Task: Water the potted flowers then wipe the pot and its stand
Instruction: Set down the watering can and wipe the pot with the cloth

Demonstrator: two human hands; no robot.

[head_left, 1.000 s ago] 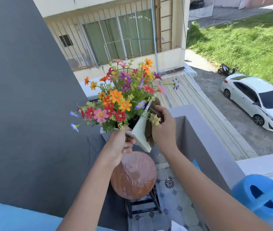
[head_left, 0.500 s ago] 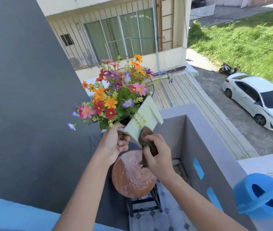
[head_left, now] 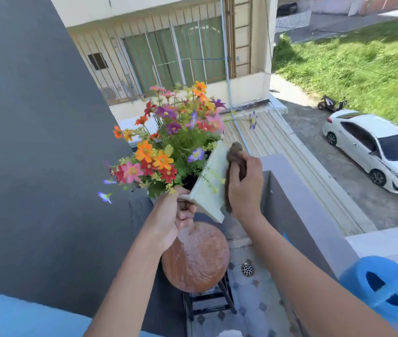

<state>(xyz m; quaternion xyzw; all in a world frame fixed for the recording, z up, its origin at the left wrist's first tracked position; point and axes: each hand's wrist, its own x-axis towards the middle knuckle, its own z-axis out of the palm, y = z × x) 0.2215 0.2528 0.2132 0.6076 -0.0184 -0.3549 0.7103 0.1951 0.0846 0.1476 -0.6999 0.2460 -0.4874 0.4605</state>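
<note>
Hands both closed: your left hand (head_left: 172, 215) grips the tilted pot (head_left: 209, 183), your right hand (head_left: 245, 183) presses a cloth (head_left: 235, 152) against it.

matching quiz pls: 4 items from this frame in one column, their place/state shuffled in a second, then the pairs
1. pot
2. cloth
3. stand
4. watering can

A. wet round top, nothing on it
B. blue, at lower right edge
C. tilted, held off the stand by the left hand
D. pressed on the pot's side by the right hand

Pairs: 1-C, 2-D, 3-A, 4-B
</note>
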